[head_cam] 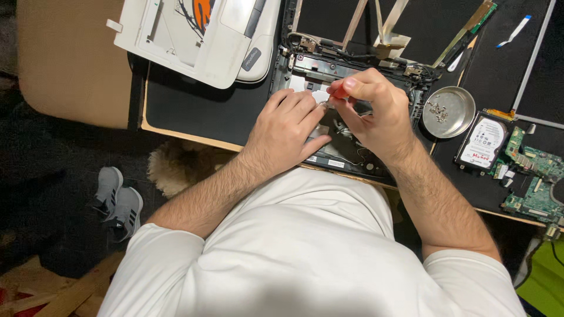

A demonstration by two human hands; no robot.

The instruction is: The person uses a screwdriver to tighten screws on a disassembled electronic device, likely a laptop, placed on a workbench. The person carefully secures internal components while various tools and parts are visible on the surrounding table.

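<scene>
An opened black laptop base (305,64) lies on the black desk mat in front of me. My right hand (376,111) is closed around a screwdriver with a red handle (337,90), its tip pointing down into the chassis. My left hand (288,129) rests flat on the chassis just left of it, fingertips touching a small white part (320,95) beside the screwdriver. The screwdriver's shaft and tip are hidden behind my fingers.
A round metal dish (449,111) with several screws sits to the right. Beside it lie a hard drive (484,142) and a green circuit board (531,176). A white laptop cover (194,35) lies at the upper left. A pair of grey shoes (117,202) stands on the floor.
</scene>
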